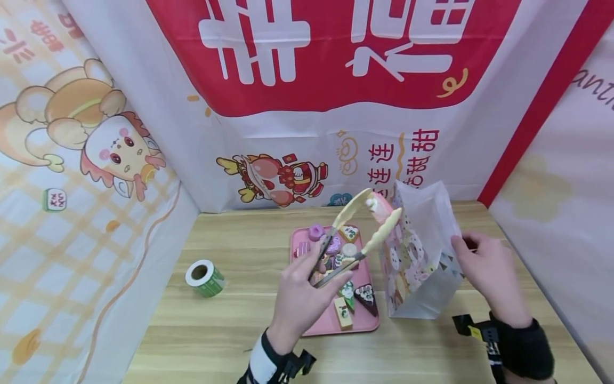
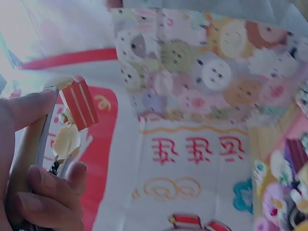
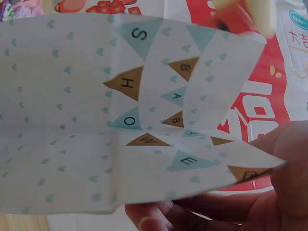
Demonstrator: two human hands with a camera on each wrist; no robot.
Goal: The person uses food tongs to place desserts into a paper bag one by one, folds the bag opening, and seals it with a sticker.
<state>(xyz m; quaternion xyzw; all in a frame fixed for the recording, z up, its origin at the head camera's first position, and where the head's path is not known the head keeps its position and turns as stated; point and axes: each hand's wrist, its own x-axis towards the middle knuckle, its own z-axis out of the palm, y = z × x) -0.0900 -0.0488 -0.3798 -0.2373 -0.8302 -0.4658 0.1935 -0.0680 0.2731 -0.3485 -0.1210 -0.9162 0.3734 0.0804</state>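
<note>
My left hand (image 1: 298,301) grips metal tongs with cream scalloped tips (image 1: 382,232). Between those tips is a small toy cake slice (image 1: 380,207), which looks red with pale layers in the left wrist view (image 2: 81,103). The slice is raised beside the upper left edge of a paper bag (image 1: 422,290) printed with cartoon animals. On the bag's right side, my right hand (image 1: 490,266) pinches the rim between thumb and fingers. The bag stands upright with its mouth open; the right wrist view shows a side panel (image 3: 62,120) with hearts and lettered pennants.
A pink tray (image 1: 368,321) of several toy cakes and sweets lies under the left hand, left of the bag. Farther left stands a roll of green-and-white labels (image 1: 206,278). Printed cloth walls (image 1: 268,125) close in the wooden table (image 1: 249,234) at the back and sides.
</note>
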